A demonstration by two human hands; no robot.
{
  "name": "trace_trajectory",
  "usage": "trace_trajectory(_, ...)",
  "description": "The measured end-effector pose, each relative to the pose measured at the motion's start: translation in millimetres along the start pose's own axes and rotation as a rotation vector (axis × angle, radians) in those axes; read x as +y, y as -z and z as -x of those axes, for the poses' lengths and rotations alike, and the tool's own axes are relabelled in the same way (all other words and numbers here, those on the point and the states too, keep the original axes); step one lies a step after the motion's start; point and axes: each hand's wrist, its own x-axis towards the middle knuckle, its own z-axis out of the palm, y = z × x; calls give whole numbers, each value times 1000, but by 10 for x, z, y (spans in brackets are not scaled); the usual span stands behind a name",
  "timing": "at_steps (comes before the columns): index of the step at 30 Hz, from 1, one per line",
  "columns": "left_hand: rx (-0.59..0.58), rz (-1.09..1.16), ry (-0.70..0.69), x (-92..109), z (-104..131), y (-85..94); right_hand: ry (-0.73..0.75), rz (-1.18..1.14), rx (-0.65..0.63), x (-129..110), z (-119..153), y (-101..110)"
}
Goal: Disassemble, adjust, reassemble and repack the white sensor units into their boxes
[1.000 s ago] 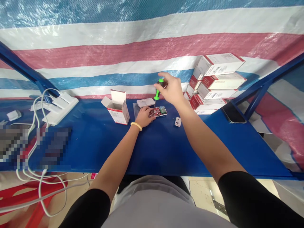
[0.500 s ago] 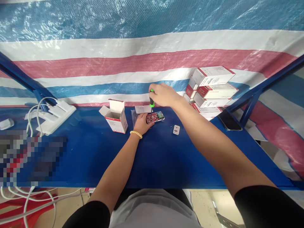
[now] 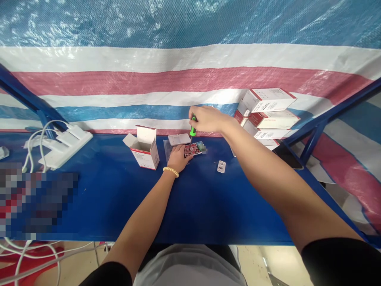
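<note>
My right hand (image 3: pixel 205 119) is closed round the handle of a green and black screwdriver (image 3: pixel 193 126), which stands nearly upright. Its tip meets a red circuit board (image 3: pixel 193 149) with a green part at its right end. From the left, my left hand (image 3: pixel 177 158) grips the near and left edges of that board on the table. Behind my left hand lies a white plastic cover (image 3: pixel 179 139), partly over a clear plastic bag (image 3: pixel 167 149). To the right of the board rests a small white plate (image 3: pixel 221 167) with dark marks or holes.
An open white and red carton (image 3: pixel 145 153) stands left of my hands. Several boxes (image 3: pixel 272 101) are stacked at the back right, beside a dark phone (image 3: pixel 287 155). A white power strip (image 3: pixel 67 145) with cables lies at the left on the blue table (image 3: pixel 190 210).
The view has shifted slightly. My right hand has turned a little on the screwdriver, which leans slightly more now. My left hand stays on the circuit board.
</note>
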Motion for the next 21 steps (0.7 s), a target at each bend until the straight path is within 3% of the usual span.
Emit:
trace_trajectory(6, -15, -5, 14, 12, -2, 47, -95, -78, -25, 85, 49, 50)
trace_trajectory(13, -17, 1, 13, 4, 0, 44, 16, 19, 21, 20, 55, -12)
trace_trajectory(21, -19, 22, 17, -36, -9, 29, -123, 7, 15, -75, 14, 33)
